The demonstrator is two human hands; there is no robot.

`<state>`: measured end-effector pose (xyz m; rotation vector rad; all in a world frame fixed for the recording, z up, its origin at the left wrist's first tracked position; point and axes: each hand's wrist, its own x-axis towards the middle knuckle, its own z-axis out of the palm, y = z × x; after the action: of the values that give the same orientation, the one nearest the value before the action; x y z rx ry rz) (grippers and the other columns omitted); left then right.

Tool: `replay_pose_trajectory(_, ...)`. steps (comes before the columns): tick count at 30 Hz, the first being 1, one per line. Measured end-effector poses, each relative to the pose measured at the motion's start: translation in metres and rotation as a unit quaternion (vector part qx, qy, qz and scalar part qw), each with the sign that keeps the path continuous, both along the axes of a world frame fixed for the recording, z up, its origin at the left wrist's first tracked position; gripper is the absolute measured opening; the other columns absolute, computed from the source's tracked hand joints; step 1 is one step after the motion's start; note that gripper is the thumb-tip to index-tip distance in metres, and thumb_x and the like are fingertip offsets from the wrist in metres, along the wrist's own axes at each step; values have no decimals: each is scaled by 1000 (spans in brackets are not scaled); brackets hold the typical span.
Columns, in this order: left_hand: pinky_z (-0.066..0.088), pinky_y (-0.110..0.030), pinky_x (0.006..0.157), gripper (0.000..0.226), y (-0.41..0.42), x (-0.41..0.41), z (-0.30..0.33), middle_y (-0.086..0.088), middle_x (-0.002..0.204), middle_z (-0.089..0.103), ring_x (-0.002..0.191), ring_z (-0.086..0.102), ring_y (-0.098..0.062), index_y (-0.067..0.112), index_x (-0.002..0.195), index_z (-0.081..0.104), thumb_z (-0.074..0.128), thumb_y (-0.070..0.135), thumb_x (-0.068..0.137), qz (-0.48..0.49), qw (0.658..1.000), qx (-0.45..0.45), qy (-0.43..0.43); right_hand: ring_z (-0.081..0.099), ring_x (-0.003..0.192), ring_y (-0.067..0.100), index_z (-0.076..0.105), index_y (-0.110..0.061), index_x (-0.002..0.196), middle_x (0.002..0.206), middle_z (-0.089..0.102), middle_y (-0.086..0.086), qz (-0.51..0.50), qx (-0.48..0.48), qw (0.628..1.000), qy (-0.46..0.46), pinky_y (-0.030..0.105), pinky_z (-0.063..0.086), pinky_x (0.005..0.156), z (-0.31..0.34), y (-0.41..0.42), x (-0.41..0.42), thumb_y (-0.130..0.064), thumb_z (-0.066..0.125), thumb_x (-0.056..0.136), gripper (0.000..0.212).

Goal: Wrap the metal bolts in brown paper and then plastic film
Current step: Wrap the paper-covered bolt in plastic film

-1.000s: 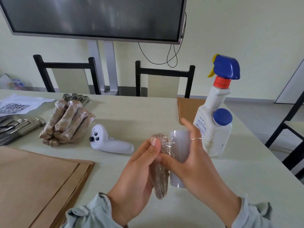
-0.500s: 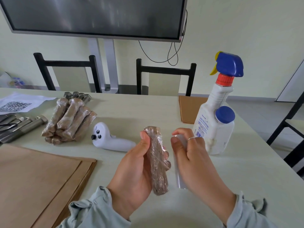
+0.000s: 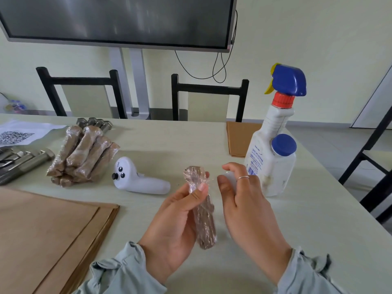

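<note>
Film is on; I'd smooth the loose twist at the top end flat before stacking it. Wrapped bolt (image 3: 202,211) sits lower centre of frame, pinched by my left hand (image 3: 176,225) near its top. Right hand (image 3: 244,206) just right of it, fingers loosely curled; whether it holds anything, can't tell. Finished bundles (image 3: 82,155) upper left.

Glossy film over wrapped bolt (image 3: 204,219), matt brown paper sheets (image 3: 48,228), shiny metal bolts (image 3: 25,161)
</note>
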<state>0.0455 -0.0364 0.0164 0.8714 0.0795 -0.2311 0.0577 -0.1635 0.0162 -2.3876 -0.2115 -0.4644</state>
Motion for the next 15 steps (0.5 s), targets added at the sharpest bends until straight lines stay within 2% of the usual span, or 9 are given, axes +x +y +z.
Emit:
replay_pose_trajectory(3, 56, -32, 73, 20, 1, 3, -2, -4, 64, 60, 57, 59, -13, 8, 72, 72, 73, 21, 57, 14, 1000, -2, 5, 45, 83, 5, 36, -43, 113, 92, 42, -13, 15, 43, 999, -2, 11, 32, 59, 2, -1, 1, -64, 12, 79, 47)
replay_pose_trajectory(6, 55, -29, 61, 22, 3, 2, -1, -9, 65, 64, 58, 61, -18, 7, 69, 72, 73, 24, 55, 0, 1000, 12, 8, 37, 88, -21, 33, -48, 99, 89, 40, -20, 31, 78, 996, 32, 5, 33, 64, 3, -1, 1, -64, 10, 78, 36)
replay_pose_trajectory(7, 55, -27, 57, 26, 3, 1, -1, -11, 67, 64, 58, 61, -19, 5, 73, 72, 73, 25, 56, -7, 1000, 14, 9, 36, 87, -24, 32, -50, 97, 89, 40, -21, 32, 74, 996, 45, 3, 33, 64, 3, -1, 0, -63, 10, 79, 31)
replay_pose_trajectory(9, 53, -25, 53, 32, 3, -1, 0, -14, 70, 63, 57, 61, -20, 0, 80, 69, 72, 24, 60, -22, 1000, 8, -2, 43, 86, -14, 31, -51, 95, 89, 39, -22, 28, 51, 997, 44, 5, 34, 58, 4, 0, 0, -62, 10, 79, 28)
replay_pose_trajectory(11, 52, -24, 51, 28, 4, -2, 2, -13, 69, 64, 56, 62, -18, -1, 82, 69, 69, 21, 65, -29, 999, -4, -16, 47, 80, 2, 32, -46, 98, 87, 36, -20, 24, 17, 1000, 11, 8, 30, 54, 3, 2, 0, -64, 7, 79, 36)
replay_pose_trajectory(15, 53, -22, 56, 35, 1, -4, 3, -10, 76, 66, 61, 61, -15, 2, 93, 72, 66, 25, 67, -26, 1000, 5, -16, 41, 67, 3, 32, -43, 108, 87, 32, -16, 6, -23, 999, -23, 12, 25, 51, 2, 4, 0, -62, 6, 80, 43)
